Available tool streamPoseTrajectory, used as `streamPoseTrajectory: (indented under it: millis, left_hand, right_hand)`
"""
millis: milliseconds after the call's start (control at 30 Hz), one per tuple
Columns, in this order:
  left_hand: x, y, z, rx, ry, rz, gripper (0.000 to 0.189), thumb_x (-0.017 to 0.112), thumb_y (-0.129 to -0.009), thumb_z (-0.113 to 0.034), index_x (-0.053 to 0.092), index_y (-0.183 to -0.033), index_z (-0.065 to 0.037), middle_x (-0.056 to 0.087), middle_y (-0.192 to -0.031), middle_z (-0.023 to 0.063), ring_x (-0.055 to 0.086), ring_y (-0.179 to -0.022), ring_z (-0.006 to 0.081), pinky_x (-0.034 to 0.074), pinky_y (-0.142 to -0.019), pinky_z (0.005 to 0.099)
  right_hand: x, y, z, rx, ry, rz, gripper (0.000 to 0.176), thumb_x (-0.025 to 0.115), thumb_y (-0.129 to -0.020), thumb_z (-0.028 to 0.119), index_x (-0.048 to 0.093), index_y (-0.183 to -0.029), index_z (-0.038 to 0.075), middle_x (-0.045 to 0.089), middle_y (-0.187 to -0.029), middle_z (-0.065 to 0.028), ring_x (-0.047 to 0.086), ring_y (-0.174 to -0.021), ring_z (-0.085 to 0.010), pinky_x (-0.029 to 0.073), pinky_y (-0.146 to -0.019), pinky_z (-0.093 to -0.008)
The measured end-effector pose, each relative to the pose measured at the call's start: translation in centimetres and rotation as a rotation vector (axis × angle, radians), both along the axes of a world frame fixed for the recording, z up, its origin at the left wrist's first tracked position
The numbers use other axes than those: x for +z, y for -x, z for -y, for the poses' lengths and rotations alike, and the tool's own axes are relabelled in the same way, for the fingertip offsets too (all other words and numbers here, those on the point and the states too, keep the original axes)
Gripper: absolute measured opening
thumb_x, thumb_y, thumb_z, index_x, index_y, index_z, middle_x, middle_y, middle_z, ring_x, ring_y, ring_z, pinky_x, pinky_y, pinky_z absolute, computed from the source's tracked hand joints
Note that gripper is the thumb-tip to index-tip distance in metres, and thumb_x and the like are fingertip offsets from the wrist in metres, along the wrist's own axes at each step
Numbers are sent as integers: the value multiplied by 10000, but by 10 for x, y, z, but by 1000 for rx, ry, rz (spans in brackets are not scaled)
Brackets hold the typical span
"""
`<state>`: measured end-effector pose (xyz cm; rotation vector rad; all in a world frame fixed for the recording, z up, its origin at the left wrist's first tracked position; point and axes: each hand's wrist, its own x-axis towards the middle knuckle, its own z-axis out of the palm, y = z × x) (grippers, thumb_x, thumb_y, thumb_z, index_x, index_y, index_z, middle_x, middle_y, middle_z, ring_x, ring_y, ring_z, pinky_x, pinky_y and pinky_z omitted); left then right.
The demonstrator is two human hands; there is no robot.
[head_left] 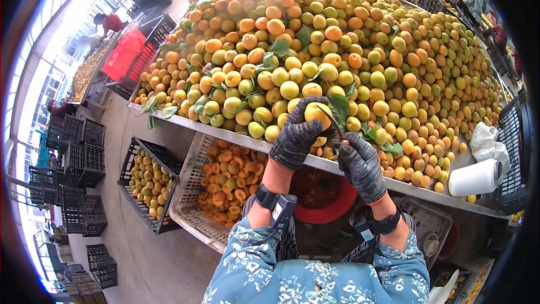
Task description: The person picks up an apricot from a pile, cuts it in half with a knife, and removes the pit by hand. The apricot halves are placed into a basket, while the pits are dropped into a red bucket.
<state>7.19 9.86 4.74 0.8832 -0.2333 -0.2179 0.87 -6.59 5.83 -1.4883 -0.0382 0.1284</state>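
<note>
On my feed, the left hand, in a grey knit glove, is closed round one yellow-orange fruit. The fruit is up over the front rim of the counter, just before the heap. The right hand, same glove, is narrow on a small knife, its curved blade at the fruit's right side; can't tell how deep, if at all, it's in.

Handling, my read: fruit is light, round, a bit soft, bruises if squeezed; skin probably smooth, wet if cut, though knit should grip. I'd cup it low and on the left, fingertips clear of the edge. Knife looks thin and stiff; I'd hold it by the handle only.

Around: green leaves among the heap, white container lying at the right end. Below the counter, a pale crate of opened fruit, a red basin beside it, and a black crate of whole fruit farther left.
</note>
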Motion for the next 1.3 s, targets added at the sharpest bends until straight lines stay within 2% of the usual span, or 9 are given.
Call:
streamPoseTrajectory:
  millis: [167, 400, 500, 667, 800, 867, 967, 1067, 1300]
  left_hand:
    - [-6, -1, -2, -71, -73, 34, 505, 704, -802, -274, 506, -1208, -47, 558, -1099, 36, 543, -1016, 116, 466, -879, 247]
    - [-7, 2, 8, -83, -101, 13, 488, 682, -804, -248, 496, -1193, -19, 578, -1030, 77, 575, -978, 180, 496, -850, 299]
    - [-7, 4, 14, -39, 16, -22, 435, 675, -832, -273, 512, -1177, -65, 572, -1048, 48, 571, -999, 149, 483, -879, 292]
    - [-10, 8, 19, -17, 335, -217, 378, 616, -900, -283, 510, -1200, -78, 585, -1082, 67, 580, -1022, 196, 482, -909, 364]
    - [-7, 9, 31, -64, 240, -237, 364, 566, -939, -293, 498, -1230, -85, 577, -1118, 60, 575, -1027, 190, 476, -914, 340]
    - [-15, 0, 27, 17, -86, -40, 431, 607, -905, -306, 491, -1238, -57, 569, -1124, 62, 566, -1031, 169, 477, -903, 316]
    - [-17, -11, 24, -18, -53, 53, 476, 673, -844, -303, 515, -1211, -44, 563, -1120, 64, 565, -1019, 171, 480, -899, 311]
    - [-17, -9, 24, -11, -68, 48, 470, 675, -846, -308, 519, -1200, -40, 560, -1111, 61, 563, -1017, 166, 484, -891, 308]
    - [-17, 2, 46, -32, -34, -115, 425, 571, -919, -360, 497, -1197, -47, 552, -1094, 58, 542, -1047, 178, 455, -920, 315]
  right_hand:
    - [-13, -1, -5, -50, 69, 63, 241, 555, -947, 259, 613, -1038, 43, 495, -693, 46, 444, -611, -51, 378, -541, -208]
    - [-23, -8, -11, -113, 83, 115, 233, 539, -949, 225, 598, -1049, 22, 562, -722, -2, 494, -630, -84, 418, -557, -241]
    - [-23, -8, -18, -125, -109, 58, 187, 542, -961, 168, 601, -1061, 22, 492, -674, 77, 414, -554, -11, 338, -484, -176]
    - [-35, -10, -20, -128, -50, 40, 190, 549, -955, 189, 606, -1043, 30, 508, -688, 62, 427, -575, -21, 347, -500, -182]
    - [-27, -14, -13, -134, 68, 193, 186, 536, -957, 196, 595, -1013, 29, 500, -677, 56, 414, -583, -23, 341, -498, -192]
    - [-21, -13, -9, -123, -144, -69, 184, 543, -953, 182, 596, -1046, 33, 488, -675, 62, 396, -574, -17, 329, -483, -191]
    - [-26, -7, -7, -126, -89, 13, 266, 559, -943, 165, 589, -1172, 32, 491, -684, 60, 409, -572, -25, 348, -479, -209]
    - [-30, -6, -6, -145, 90, 58, 283, 555, -940, 215, 597, -1163, 46, 532, -604, -60, 484, -520, -120, 421, -504, -311]
    - [-31, -10, -6, -190, 25, 98, 295, 542, -940, 176, 576, -1188, 20, 619, -818, -112, 574, -746, -160, 471, -685, -312]
